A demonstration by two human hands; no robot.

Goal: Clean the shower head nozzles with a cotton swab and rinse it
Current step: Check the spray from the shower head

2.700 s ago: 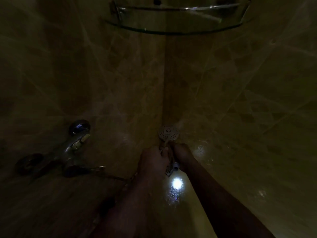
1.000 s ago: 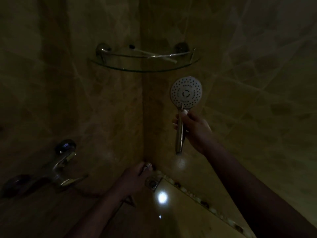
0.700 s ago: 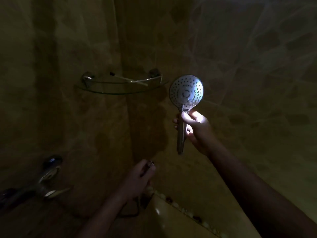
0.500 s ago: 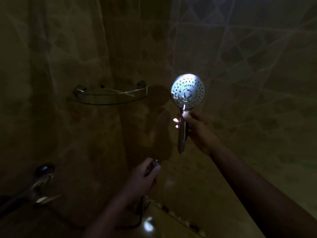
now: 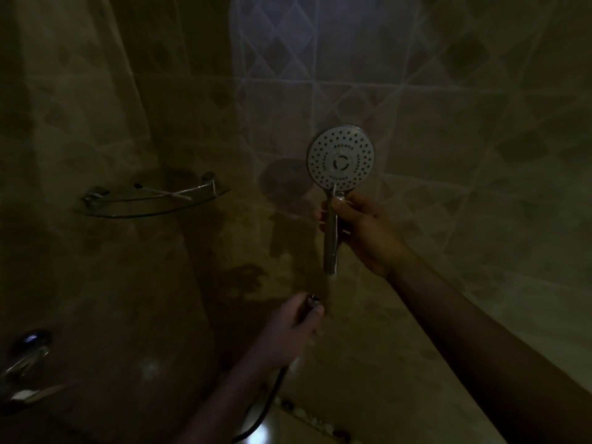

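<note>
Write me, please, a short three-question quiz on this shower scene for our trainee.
1. True or false: the right hand holds the shower head by its handle, nozzle face toward the camera.
2. What does the left hand grip? A) the hose end B) a sponge C) a bottle
3. Fill in: the glass shelf is mounted to the ____ of the shower head.
Key: 1 true; 2 A; 3 left.
</note>
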